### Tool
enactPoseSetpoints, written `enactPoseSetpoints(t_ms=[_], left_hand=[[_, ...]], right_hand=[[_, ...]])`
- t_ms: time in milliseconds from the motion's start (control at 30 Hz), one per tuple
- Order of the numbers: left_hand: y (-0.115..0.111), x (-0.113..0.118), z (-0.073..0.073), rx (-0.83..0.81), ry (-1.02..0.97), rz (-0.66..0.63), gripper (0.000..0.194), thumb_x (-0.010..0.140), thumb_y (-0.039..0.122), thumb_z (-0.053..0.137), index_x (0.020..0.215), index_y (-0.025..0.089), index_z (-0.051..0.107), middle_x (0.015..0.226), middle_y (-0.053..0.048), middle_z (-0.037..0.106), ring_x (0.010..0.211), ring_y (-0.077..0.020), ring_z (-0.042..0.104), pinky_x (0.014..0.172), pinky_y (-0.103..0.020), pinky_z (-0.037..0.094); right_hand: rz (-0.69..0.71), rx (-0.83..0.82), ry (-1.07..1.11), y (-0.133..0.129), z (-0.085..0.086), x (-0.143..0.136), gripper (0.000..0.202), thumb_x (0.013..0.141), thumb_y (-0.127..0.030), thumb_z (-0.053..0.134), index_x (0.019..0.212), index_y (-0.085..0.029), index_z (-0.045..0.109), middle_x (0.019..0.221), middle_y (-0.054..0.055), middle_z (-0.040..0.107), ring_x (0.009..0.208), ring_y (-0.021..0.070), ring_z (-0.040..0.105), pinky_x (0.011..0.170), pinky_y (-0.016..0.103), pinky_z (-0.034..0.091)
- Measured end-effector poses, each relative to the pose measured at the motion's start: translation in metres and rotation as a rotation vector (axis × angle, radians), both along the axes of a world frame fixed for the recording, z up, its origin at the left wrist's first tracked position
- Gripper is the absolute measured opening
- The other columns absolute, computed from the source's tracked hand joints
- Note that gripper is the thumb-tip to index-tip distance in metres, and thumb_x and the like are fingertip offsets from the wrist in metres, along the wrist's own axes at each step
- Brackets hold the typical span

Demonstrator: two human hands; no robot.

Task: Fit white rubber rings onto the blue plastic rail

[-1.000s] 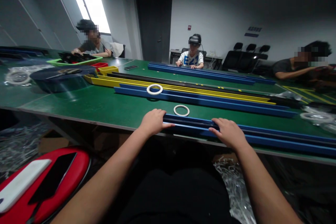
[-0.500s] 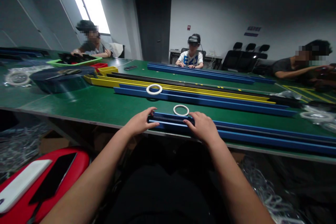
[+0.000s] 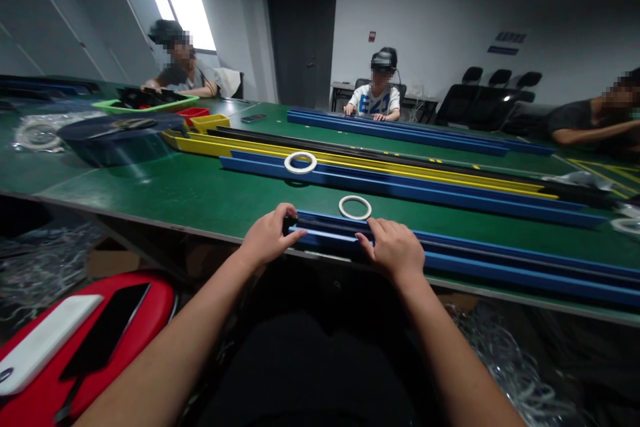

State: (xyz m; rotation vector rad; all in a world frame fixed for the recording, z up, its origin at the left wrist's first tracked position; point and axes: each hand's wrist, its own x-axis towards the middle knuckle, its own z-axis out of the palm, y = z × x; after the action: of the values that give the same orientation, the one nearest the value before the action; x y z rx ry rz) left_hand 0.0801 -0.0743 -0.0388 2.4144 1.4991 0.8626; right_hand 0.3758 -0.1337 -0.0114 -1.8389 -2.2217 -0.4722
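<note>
A long blue channel [image 3: 480, 267] with a dark strip inside lies along the near edge of the table. My left hand [image 3: 267, 235] grips the channel's left end, thumb on the near wall and fingers at the far side. A small black piece [image 3: 289, 221] shows between its fingers and thumb; how it is held is unclear. My right hand [image 3: 397, 247] straddles the channel further right, thumb on the near side and fingertips on the far wall. Just beyond that hand lies a thin white ring-shaped roll [image 3: 355, 207]. Another white roll [image 3: 301, 162] rests on a second blue channel [image 3: 425, 192].
Yellow channels [image 3: 360, 169] and further blue channels [image 3: 395, 130] lie across the green table [image 3: 165, 197]. At left stand a large dark roll [image 3: 120, 140] and a green tray [image 3: 150, 107]. A red stool [image 3: 145, 307] holds phones. Several people sit around the table.
The camera view has tilted down and shifted slightly left. Both hands stay at the near channel; the right hand's fingers have come closer to its far wall.
</note>
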Motion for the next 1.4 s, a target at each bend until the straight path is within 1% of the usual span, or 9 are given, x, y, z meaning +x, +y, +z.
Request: enactPoseSetpoints(t_ms=[67,133,200,300,467,600,733,1067,1400], left_hand=[[0.000,0.001,-0.001,0.027,0.044,0.009,0.042,0.087,0.058,0.053,0.111,0.024,0.055,0.110,-0.007,0.068,0.100,-0.0250,0.064,0.087,-0.037,0.049],[-0.001,0.003,-0.001,0.059,0.086,-0.022,0.038,0.090,0.056,0.049,0.105,0.023,0.060,0.109,-0.007,0.068,0.103,-0.0248,0.063,0.089,-0.037,0.048],[-0.002,0.004,-0.001,0.087,0.095,-0.038,0.039,0.091,0.054,0.047,0.107,0.023,0.063,0.112,-0.007,0.069,0.107,-0.0247,0.062,0.092,-0.037,0.048],[-0.003,0.003,-0.004,0.107,0.084,-0.018,0.043,0.092,0.054,0.046,0.115,0.023,0.065,0.116,-0.007,0.069,0.110,-0.0250,0.062,0.095,-0.039,0.048],[-0.002,0.001,-0.012,0.139,0.087,-0.014,0.045,0.093,0.054,0.046,0.117,0.022,0.068,0.121,-0.007,0.069,0.116,-0.0252,0.062,0.101,-0.040,0.047],[-0.002,0.001,-0.015,0.161,0.097,-0.006,0.047,0.093,0.053,0.046,0.117,0.020,0.069,0.121,-0.007,0.069,0.117,-0.0247,0.061,0.104,-0.040,0.046],[-0.002,0.001,-0.015,0.167,0.109,0.000,0.048,0.093,0.054,0.046,0.117,0.019,0.069,0.121,-0.007,0.070,0.117,-0.0244,0.062,0.104,-0.039,0.046],[-0.002,0.001,-0.013,0.130,0.117,0.009,0.049,0.093,0.056,0.045,0.118,0.020,0.068,0.123,-0.007,0.069,0.118,-0.0246,0.061,0.104,-0.040,0.046],[0.000,0.002,-0.010,0.128,0.112,0.005,0.047,0.092,0.056,0.046,0.114,0.022,0.069,0.119,-0.006,0.070,0.114,-0.0246,0.063,0.098,-0.039,0.049]], right_hand=[[-0.002,0.000,0.000,0.000,-0.001,0.000,0.064,0.097,-0.059,0.022,0.126,-0.017,0.061,0.110,0.013,0.068,0.099,0.0255,0.058,0.086,0.035,0.035],[-0.004,-0.003,0.004,0.001,-0.001,0.000,0.064,0.098,-0.059,0.023,0.125,-0.016,0.061,0.110,0.013,0.068,0.100,0.0258,0.058,0.086,0.036,0.035],[-0.003,-0.009,0.009,0.001,-0.001,0.000,0.062,0.098,-0.058,0.024,0.124,-0.016,0.062,0.110,0.013,0.068,0.100,0.0261,0.058,0.087,0.036,0.036],[0.003,-0.014,0.015,0.001,-0.001,0.000,0.061,0.098,-0.056,0.025,0.125,-0.016,0.062,0.112,0.013,0.068,0.101,0.0263,0.058,0.088,0.036,0.036],[0.006,0.008,0.017,0.002,-0.004,0.000,0.061,0.098,-0.056,0.025,0.127,-0.016,0.060,0.115,0.013,0.067,0.102,0.0261,0.057,0.090,0.036,0.035],[0.019,0.019,0.011,0.002,-0.005,0.001,0.060,0.098,-0.056,0.025,0.126,-0.016,0.060,0.115,0.013,0.068,0.102,0.0260,0.058,0.090,0.036,0.036],[0.015,0.017,0.011,0.002,-0.004,0.001,0.060,0.098,-0.055,0.025,0.126,-0.015,0.060,0.115,0.013,0.068,0.102,0.0262,0.058,0.090,0.036,0.036],[0.026,0.027,0.005,0.002,-0.007,0.003,0.058,0.098,-0.055,0.027,0.125,-0.016,0.061,0.114,0.013,0.068,0.102,0.0266,0.058,0.089,0.036,0.035],[0.073,0.151,-0.014,0.005,-0.013,0.006,0.051,0.097,-0.052,0.036,0.120,-0.016,0.063,0.106,0.011,0.070,0.096,0.0232,0.059,0.084,0.034,0.035]])
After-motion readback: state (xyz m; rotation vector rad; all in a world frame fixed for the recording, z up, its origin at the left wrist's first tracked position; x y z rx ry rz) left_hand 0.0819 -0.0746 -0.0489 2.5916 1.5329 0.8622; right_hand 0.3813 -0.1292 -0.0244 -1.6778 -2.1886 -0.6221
